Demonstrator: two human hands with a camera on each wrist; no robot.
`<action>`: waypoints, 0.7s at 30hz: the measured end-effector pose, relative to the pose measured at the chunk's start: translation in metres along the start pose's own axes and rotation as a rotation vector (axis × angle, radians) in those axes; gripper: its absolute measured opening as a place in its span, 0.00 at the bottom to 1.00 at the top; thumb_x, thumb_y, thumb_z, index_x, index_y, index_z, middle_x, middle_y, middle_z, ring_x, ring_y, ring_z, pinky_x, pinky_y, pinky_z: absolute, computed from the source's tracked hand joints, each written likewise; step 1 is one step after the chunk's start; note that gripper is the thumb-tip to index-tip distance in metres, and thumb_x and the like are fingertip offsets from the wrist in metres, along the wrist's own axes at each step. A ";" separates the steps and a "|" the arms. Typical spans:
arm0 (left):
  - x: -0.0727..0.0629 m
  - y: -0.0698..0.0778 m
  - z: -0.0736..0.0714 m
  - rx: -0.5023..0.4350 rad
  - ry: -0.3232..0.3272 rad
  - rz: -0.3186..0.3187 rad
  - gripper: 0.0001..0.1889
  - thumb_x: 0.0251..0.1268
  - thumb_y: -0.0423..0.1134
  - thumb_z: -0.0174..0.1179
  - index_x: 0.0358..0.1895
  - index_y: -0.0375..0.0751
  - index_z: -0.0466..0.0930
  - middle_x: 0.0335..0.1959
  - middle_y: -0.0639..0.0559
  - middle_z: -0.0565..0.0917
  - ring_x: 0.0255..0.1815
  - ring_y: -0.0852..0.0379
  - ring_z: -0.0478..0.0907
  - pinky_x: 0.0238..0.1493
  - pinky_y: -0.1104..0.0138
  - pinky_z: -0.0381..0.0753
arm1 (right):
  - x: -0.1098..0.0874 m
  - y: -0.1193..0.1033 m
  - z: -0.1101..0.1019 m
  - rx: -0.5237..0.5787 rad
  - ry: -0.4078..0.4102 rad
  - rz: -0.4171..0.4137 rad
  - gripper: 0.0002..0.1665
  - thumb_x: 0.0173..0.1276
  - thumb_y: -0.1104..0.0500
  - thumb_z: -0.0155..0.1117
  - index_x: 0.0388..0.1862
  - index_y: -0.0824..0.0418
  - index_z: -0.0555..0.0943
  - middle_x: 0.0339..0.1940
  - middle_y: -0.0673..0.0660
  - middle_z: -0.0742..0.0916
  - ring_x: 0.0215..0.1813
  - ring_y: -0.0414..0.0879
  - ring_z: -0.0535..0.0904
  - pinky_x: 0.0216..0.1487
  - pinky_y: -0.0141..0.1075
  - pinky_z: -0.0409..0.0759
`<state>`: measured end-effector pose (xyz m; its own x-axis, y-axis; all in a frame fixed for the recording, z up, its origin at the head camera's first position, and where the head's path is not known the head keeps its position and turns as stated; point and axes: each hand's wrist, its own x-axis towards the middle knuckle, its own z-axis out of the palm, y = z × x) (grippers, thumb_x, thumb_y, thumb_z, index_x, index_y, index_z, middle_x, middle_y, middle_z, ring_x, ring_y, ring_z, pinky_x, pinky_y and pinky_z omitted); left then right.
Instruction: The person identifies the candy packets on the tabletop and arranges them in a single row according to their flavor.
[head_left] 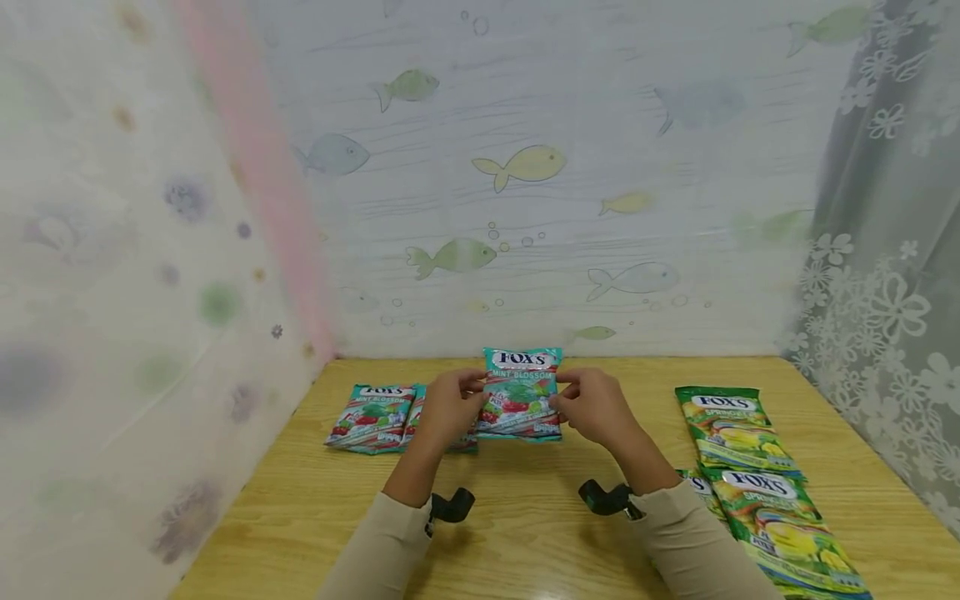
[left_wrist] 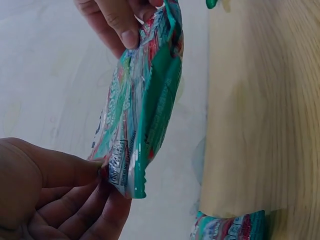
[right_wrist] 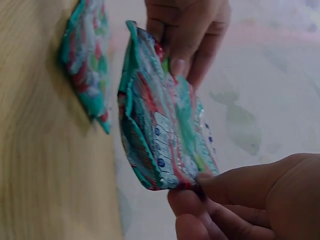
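Beyond the worktop hangs a fish-printed backdrop; I see left hand and right hand pinching the mint bag; either loosening could drop it.

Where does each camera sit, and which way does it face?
Head: worn on the head, looking forward, down at the table; left grip, right grip and sleeves show.
Left wrist: worn there, facing the teal bag; both grips show.
Right wrist: likewise from the other side; both grips show.
Both wrist views share the bag.
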<state>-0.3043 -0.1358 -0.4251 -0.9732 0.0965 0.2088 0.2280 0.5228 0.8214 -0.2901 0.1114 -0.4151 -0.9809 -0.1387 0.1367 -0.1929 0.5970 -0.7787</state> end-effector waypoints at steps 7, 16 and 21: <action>0.004 -0.011 0.005 -0.010 0.001 -0.047 0.19 0.72 0.32 0.63 0.63 0.43 0.84 0.53 0.45 0.88 0.52 0.47 0.86 0.37 0.63 0.84 | 0.008 0.011 0.019 -0.005 0.033 0.024 0.29 0.73 0.61 0.68 0.70 0.66 0.77 0.39 0.57 0.91 0.37 0.52 0.89 0.27 0.37 0.77; 0.007 -0.030 0.015 -0.009 0.002 -0.077 0.20 0.70 0.31 0.63 0.64 0.43 0.83 0.55 0.46 0.87 0.50 0.48 0.86 0.32 0.64 0.81 | 0.010 0.024 0.036 -0.020 0.077 0.006 0.26 0.72 0.63 0.67 0.69 0.64 0.79 0.39 0.57 0.90 0.32 0.45 0.84 0.26 0.35 0.76; 0.009 -0.039 0.018 -0.007 -0.002 -0.101 0.20 0.68 0.28 0.63 0.62 0.43 0.84 0.55 0.45 0.87 0.44 0.50 0.85 0.25 0.65 0.73 | 0.012 0.032 0.046 -0.021 0.074 0.011 0.26 0.72 0.64 0.67 0.68 0.63 0.80 0.40 0.56 0.90 0.36 0.45 0.85 0.28 0.35 0.77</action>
<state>-0.3220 -0.1399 -0.4645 -0.9913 0.0451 0.1237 0.1288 0.5243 0.8418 -0.3065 0.0930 -0.4664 -0.9820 -0.0736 0.1741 -0.1822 0.6146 -0.7675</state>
